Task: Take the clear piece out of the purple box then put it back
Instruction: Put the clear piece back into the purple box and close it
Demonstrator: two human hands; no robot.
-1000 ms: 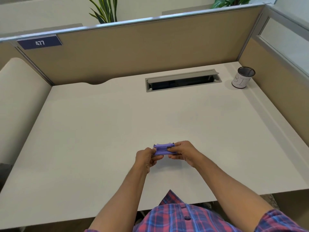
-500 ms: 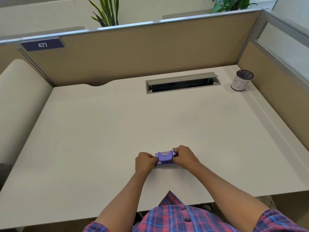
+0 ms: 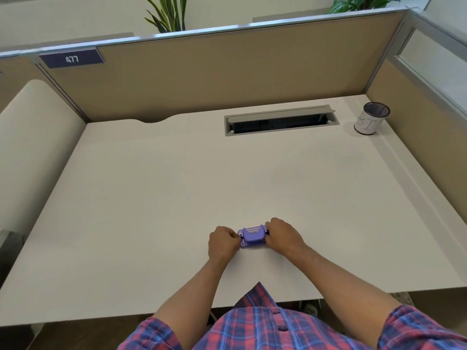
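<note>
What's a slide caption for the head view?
Both hands, left and right, grip the purple box on the white desk.

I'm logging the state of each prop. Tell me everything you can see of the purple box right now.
The purple box is a small, lavender, plastic-looking case with rounded corners and small screw-like tabs at its corners. A pale ribbed strip runs along its far top edge. It sits low at the near middle of the white desk, between both hands: the left hand pinches its left end, the right hand its right end. Whether the clear piece is inside cannot be told.
</note>
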